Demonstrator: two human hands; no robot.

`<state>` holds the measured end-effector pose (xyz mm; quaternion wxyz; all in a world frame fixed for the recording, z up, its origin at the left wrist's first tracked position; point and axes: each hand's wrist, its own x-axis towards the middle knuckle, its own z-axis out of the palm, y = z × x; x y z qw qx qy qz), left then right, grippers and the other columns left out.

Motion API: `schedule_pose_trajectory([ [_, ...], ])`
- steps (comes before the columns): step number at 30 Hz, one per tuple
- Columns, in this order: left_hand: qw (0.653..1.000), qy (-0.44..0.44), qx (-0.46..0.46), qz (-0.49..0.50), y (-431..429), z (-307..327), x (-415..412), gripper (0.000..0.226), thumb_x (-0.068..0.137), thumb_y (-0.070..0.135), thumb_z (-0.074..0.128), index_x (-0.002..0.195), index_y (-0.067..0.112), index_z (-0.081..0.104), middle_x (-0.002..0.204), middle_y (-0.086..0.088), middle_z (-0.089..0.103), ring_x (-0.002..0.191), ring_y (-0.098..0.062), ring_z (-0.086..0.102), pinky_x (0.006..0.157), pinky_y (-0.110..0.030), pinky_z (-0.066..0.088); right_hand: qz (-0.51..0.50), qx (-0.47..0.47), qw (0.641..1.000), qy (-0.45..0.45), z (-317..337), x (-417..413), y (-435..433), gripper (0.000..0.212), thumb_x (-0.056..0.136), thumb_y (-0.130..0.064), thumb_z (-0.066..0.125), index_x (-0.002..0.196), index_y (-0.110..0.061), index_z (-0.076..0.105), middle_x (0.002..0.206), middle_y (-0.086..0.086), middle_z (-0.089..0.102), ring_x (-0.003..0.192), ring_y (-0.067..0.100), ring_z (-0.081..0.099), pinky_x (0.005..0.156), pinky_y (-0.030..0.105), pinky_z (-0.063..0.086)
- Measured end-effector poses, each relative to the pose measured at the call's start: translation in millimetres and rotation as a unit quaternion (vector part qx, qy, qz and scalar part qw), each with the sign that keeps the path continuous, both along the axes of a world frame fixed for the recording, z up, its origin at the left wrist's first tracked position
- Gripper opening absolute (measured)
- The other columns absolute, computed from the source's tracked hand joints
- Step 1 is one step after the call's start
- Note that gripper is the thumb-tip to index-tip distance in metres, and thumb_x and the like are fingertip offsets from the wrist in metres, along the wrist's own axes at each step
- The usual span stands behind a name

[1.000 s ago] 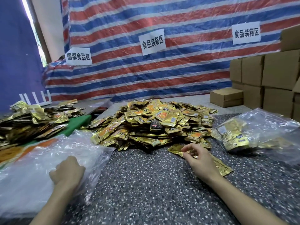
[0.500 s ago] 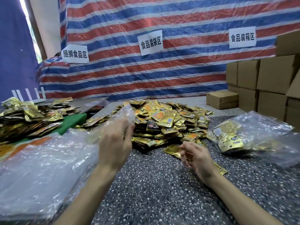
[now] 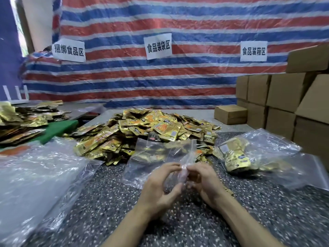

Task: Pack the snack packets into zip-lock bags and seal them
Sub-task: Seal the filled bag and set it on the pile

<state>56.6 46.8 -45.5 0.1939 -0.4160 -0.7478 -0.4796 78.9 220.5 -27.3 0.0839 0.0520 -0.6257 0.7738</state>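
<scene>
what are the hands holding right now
left hand: closed, pinching the near edge of the clear zip-lock bag
right hand: closed, pinching the same edge of that bag

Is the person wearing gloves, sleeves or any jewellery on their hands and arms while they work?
No gloves: the left hand and right hand are bare. The left forearm and right forearm are bare too, with no sleeve reaching into view. No ring, watch or bracelet shows on either, though the picture is a little blurred.
</scene>
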Motion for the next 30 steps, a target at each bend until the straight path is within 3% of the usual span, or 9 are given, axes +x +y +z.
schedule_pose_trajectory([
  [3,0.991,-0.107,0.081,-0.007,1,5,6,0.032,0.083,0.053,0.057,0.098,0.026,0.067,0.099,0.013,0.069,0.091,-0.005,0.065,0.079,-0.019,0.049,0.007,0.042,0.999,-0.007,-1,3,-2,0.018,0.084,-0.018,0.07,0.071,-0.007,0.076,0.069,0.012,0.066,0.056,0.017,0.057,0.049,0.025,0.04],
  [7,0.966,-0.23,0.116,-0.013,1,6,5,0.039,0.072,0.056,0.074,0.083,0.021,0.062,0.071,0.003,0.065,0.06,-0.011,0.059,0.053,-0.025,0.047,0.036,0.116,0.993,-0.01,-5,4,-4,0.03,0.078,-0.029,0.076,0.078,0.001,0.074,0.072,0.015,0.063,0.062,0.024,0.053,0.053,0.025,0.04],
  [12,0.948,-0.276,0.138,-0.079,2,6,-1,0.02,0.077,0.027,0.078,0.078,0.01,0.067,0.067,-0.003,0.066,0.059,-0.012,0.06,0.054,-0.02,0.046,0.046,0.098,0.994,-0.009,-7,2,-6,0.027,0.083,-0.029,0.077,0.066,-0.009,0.07,0.057,0.009,0.056,0.049,0.018,0.047,0.045,0.023,0.036],
  [14,0.934,-0.29,0.205,-0.048,-2,8,-5,0.014,0.082,0.02,0.072,0.069,0.017,0.066,0.064,-0.004,0.061,0.055,-0.017,0.055,0.051,-0.024,0.045,0.018,0.048,0.999,-0.015,-6,1,-2,0.031,0.08,-0.029,0.071,0.054,-0.016,0.063,0.05,0.001,0.048,0.04,0.013,0.037,0.041,0.019,0.027],
  [17,0.899,-0.275,0.34,0.022,-12,8,-12,0.029,0.093,0.005,0.06,0.066,0.016,0.06,0.055,-0.001,0.051,0.046,-0.014,0.045,0.043,-0.022,0.04,-0.087,-0.016,0.996,0.009,-5,-3,4,0.024,0.068,-0.021,0.065,0.046,-0.015,0.056,0.047,0.004,0.043,0.04,0.013,0.03,0.04,0.018,0.022],
  [20,0.902,-0.225,0.365,0.047,-8,12,-7,0.023,0.091,0.017,0.059,0.074,0.003,0.053,0.053,-0.001,0.05,0.044,-0.012,0.046,0.042,-0.019,0.041,-0.104,-0.008,0.994,0.038,-7,-3,3,0.03,0.071,-0.027,0.068,0.046,-0.014,0.057,0.046,0.003,0.044,0.041,0.013,0.031,0.041,0.019,0.023],
  [24,0.907,-0.182,0.375,0.063,-9,15,-6,0.03,0.086,0.027,0.051,0.072,0.0,0.048,0.057,-0.005,0.052,0.046,-0.014,0.049,0.046,-0.02,0.044,-0.032,-0.033,0.996,0.073,-5,0,5,0.046,0.085,-0.047,0.058,0.051,-0.016,0.059,0.048,0.002,0.046,0.044,0.014,0.036,0.048,0.026,0.026],
  [27,0.902,-0.191,0.382,0.067,-10,14,-8,0.031,0.085,0.029,0.052,0.071,0.001,0.048,0.054,-0.01,0.053,0.043,-0.019,0.048,0.045,-0.024,0.045,-0.124,0.036,0.989,0.072,0,-11,6,0.048,0.091,-0.048,0.062,0.057,-0.014,0.065,0.052,0.005,0.054,0.044,0.014,0.044,0.042,0.022,0.033],
  [30,0.904,-0.211,0.368,0.051,-8,10,-10,0.033,0.086,0.03,0.056,0.072,0.001,0.049,0.053,-0.011,0.055,0.041,-0.019,0.049,0.043,-0.026,0.045,-0.218,0.217,0.949,0.068,11,-43,6,0.013,0.091,-0.028,0.071,0.078,-0.027,0.071,0.075,-0.007,0.07,0.065,0.005,0.064,0.056,0.018,0.049],
])
